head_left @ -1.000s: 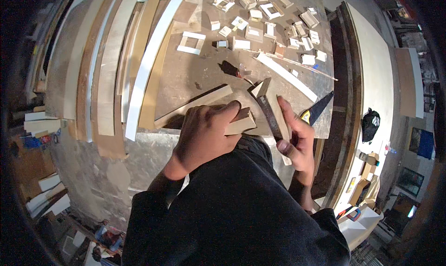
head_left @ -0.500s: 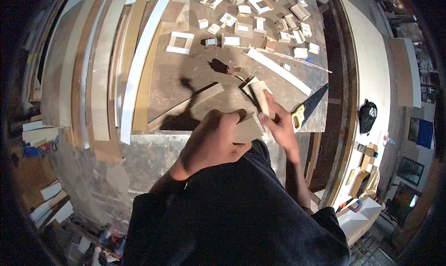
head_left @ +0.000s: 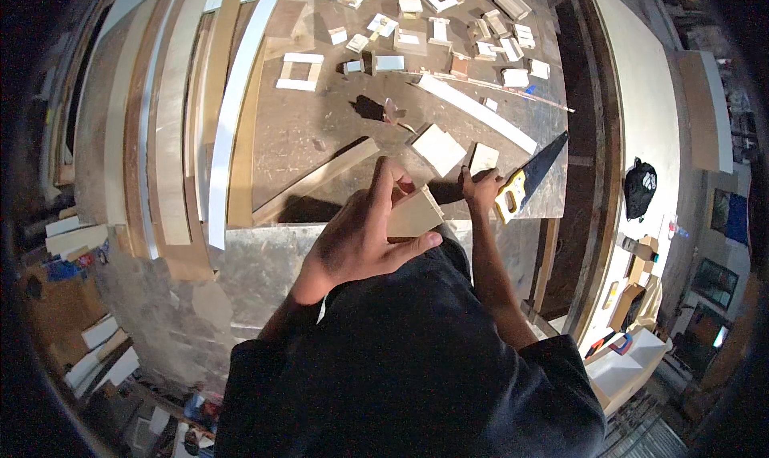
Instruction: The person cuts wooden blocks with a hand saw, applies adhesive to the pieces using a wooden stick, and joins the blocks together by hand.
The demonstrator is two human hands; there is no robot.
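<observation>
In front of my body, my left hand (head_left: 356, 234) grips a small pale wooden piece (head_left: 415, 214) between thumb and fingers. Its near face is flat, and its upper edge looks rough. My right hand (head_left: 482, 190) is lower on the table's near side, thumb and fingers closed about the near end of another small wooden block (head_left: 484, 158). Left of that block, a pale squarish wooden piece (head_left: 439, 150) lies on the table. Just right of my right hand rests a handsaw (head_left: 513, 195) with a yellow handle and dark blade.
Long boards (head_left: 240, 114) line the table's left side. A wooden strip (head_left: 320, 178) and a white strip (head_left: 477, 114) lie slantwise. Small wooden blocks and frames (head_left: 300, 72) are scattered across the far part. To the right, a pale bench (head_left: 645, 114) carries a black cap-like item (head_left: 639, 189).
The squarish piece near my right hand now lies on the table. My right hand has moved down to the small block beside it. My left hand still holds its piece.
</observation>
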